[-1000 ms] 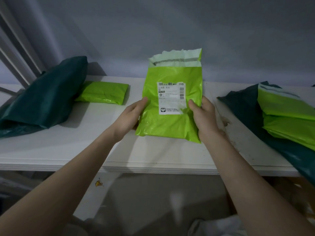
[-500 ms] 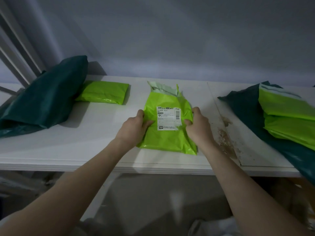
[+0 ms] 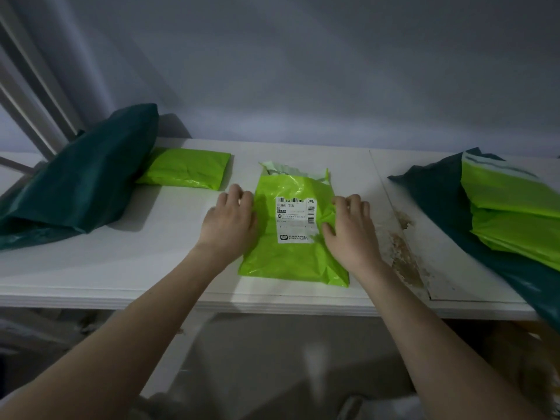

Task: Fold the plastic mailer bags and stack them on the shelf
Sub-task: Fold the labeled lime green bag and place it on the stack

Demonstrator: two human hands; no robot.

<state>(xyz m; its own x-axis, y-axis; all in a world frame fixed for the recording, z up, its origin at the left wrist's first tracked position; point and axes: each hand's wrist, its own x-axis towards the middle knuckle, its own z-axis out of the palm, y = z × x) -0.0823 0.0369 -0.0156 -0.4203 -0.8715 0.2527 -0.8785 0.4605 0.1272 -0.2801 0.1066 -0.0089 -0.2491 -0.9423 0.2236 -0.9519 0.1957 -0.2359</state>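
Two hands: our left hand and right hand lie flat, fingers relaxed, on the mailer's side edges.
Mailer: frame centre, flat on the shelf, between them.
Folded mailers: one, upper left.

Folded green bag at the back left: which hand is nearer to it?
Left. The left hand rests on the labelled bag's left edge, just in front and right of the folded bag. The right hand is on the far edge, beyond the label.

Lime-green mailer, white barcode label; dark-green bags; white shelf, brown stains.
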